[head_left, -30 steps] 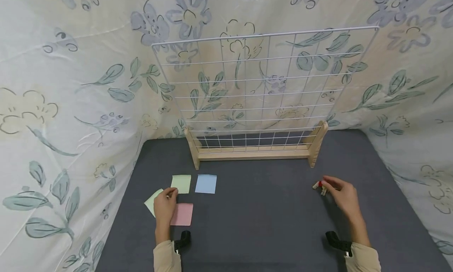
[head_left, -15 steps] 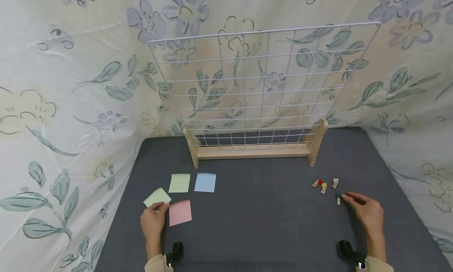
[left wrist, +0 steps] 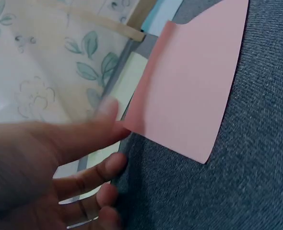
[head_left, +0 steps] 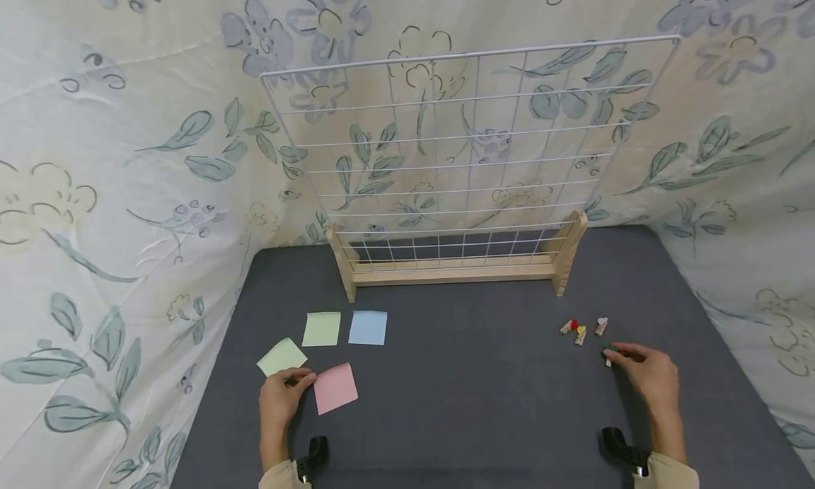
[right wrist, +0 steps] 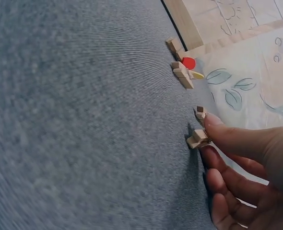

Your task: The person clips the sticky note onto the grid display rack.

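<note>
Pink note (head_left: 336,388) lies on the dark table (head_left: 458,390), its corner at my left hand's (head_left: 279,400) fingertips; whether they pinch it, I cannot tell. A light touch should spare it creases. My right hand (head_left: 652,379) pinches the green-topped peg (head_left: 608,363), probably steadiest held square. I count four notes (one pink, one blue note (head_left: 367,328), two green notes (head_left: 321,329)) and four pegs, three loose pegs (head_left: 580,336) included.

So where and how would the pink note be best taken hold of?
Probably pinch the pink note by its left edge, coming from the left: the left wrist view shows that strip bending upward, with the left hand at its corner.
</note>
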The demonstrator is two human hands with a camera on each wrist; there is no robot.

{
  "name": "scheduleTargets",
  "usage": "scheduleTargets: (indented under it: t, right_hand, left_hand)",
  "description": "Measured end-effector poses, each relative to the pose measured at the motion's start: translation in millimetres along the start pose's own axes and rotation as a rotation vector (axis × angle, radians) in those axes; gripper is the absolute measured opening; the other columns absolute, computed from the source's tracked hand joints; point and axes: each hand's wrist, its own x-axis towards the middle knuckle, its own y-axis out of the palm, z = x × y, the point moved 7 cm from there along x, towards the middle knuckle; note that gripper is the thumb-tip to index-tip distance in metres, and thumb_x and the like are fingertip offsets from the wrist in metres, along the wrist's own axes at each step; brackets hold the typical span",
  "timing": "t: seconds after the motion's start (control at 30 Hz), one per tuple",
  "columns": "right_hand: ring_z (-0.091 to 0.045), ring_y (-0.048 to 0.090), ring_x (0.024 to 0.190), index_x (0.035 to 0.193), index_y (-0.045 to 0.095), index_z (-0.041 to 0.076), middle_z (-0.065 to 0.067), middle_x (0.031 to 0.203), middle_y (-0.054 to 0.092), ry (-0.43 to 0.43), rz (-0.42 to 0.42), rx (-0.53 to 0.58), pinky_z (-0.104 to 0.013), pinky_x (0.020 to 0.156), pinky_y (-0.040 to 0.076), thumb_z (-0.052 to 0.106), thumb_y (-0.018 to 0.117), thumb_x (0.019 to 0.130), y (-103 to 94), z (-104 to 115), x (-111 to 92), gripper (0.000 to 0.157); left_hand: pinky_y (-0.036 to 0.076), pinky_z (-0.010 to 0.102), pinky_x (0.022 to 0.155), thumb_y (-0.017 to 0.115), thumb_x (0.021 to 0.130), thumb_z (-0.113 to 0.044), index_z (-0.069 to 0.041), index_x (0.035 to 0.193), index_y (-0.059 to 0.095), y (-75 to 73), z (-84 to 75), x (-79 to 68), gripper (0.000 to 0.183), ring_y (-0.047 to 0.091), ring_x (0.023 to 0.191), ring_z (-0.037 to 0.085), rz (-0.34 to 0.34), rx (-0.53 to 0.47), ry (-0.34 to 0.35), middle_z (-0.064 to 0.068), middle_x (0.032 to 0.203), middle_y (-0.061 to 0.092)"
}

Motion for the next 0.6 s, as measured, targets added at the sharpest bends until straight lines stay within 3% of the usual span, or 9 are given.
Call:
scheduleTargets:
  t: [0.07,0.13,0.2,0.27,0.33,0.43,0.5,0.6]
  right_hand:
    - [-0.023,0.065,0.074,0.104,0.073,-0.005,-0.019,0.089,0.073,-0.010,-0.001,0.020,-0.036,0.063,0.049,0.023,0.077,0.087,-1.6,1.7,0.0,0.033]
    - [-0.001,0.058,0.066,0.107,0.072,-0.005,-0.019,0.089,0.073,-0.011,0.010,0.043,-0.026,0.058,0.045,0.023,0.076,0.087,-2.3,2.6,-0.3,0.035]
    - [0.011,0.048,0.065,0.111,0.070,-0.006,-0.019,0.091,0.073,-0.004,0.031,0.061,-0.020,0.055,0.042,0.023,0.075,0.088,-2.1,3.1,-0.6,0.038]
    - [0.004,0.055,0.069,0.113,0.068,-0.007,-0.021,0.094,0.072,0.012,0.053,0.076,-0.024,0.061,0.046,0.024,0.074,0.089,-1.4,3.3,-1.3,0.040]
    - [-0.016,0.066,0.081,0.114,0.068,-0.009,-0.024,0.098,0.071,0.012,0.075,0.080,-0.035,0.071,0.051,0.024,0.072,0.090,-0.6,4.6,-1.9,0.041]
    - [-0.045,0.059,0.105,0.114,0.068,-0.009,-0.028,0.107,0.068,0.014,0.107,0.088,-0.054,0.082,0.049,0.026,0.070,0.092,1.6,5.8,-2.4,0.041]
    - [-0.048,0.056,0.109,0.116,0.067,-0.010,-0.030,0.110,0.066,0.017,0.127,0.093,-0.057,0.084,0.048,0.027,0.069,0.093,2.7,5.5,-3.0,0.043]
    - [-0.046,0.059,0.104,0.116,0.066,-0.009,-0.029,0.108,0.067,0.022,0.131,0.084,-0.049,0.076,0.051,0.028,0.068,0.094,2.1,3.5,-4.3,0.044]
  left_hand:
    - [0.042,0.031,0.064,0.077,0.086,-0.018,-0.002,0.093,0.077,0.3,0.8,0.0,0.017,0.056,0.074,0.021,0.019,-0.006,0.010,0.009,0.082,0.069]
    - [0.041,0.028,0.060,0.078,0.085,-0.018,-0.002,0.094,0.077,1.1,1.9,0.2,0.018,0.054,0.070,0.018,0.047,-0.021,0.021,0.009,0.083,0.068]
    - [0.039,0.024,0.055,0.081,0.081,-0.013,-0.002,0.093,0.077,2.0,2.2,0.5,0.017,0.050,0.065,0.015,0.073,-0.030,0.040,0.008,0.082,0.068]
    - [0.037,0.023,0.051,0.084,0.077,-0.008,-0.002,0.090,0.077,2.9,1.9,1.0,0.015,0.048,0.061,0.013,0.088,-0.028,0.063,0.008,0.078,0.068]
    - [0.035,0.023,0.049,0.083,0.075,-0.004,-0.002,0.085,0.076,2.7,1.5,1.4,0.012,0.047,0.057,0.013,0.080,-0.015,0.081,0.006,0.075,0.068]
    - [0.036,0.023,0.049,0.082,0.077,-0.004,-0.004,0.080,0.076,2.5,1.6,1.9,0.006,0.048,0.057,0.012,0.062,0.003,0.084,0.004,0.070,0.068]
    - [0.036,0.023,0.048,0.082,0.078,-0.004,-0.004,0.081,0.076,3.1,0.8,1.8,0.006,0.048,0.057,0.012,0.068,0.001,0.082,0.003,0.070,0.068]
    - [0.036,0.022,0.048,0.082,0.078,-0.004,-0.003,0.084,0.076,5.4,-2.3,2.0,0.008,0.048,0.057,0.012,0.090,-0.012,0.092,0.003,0.071,0.068]
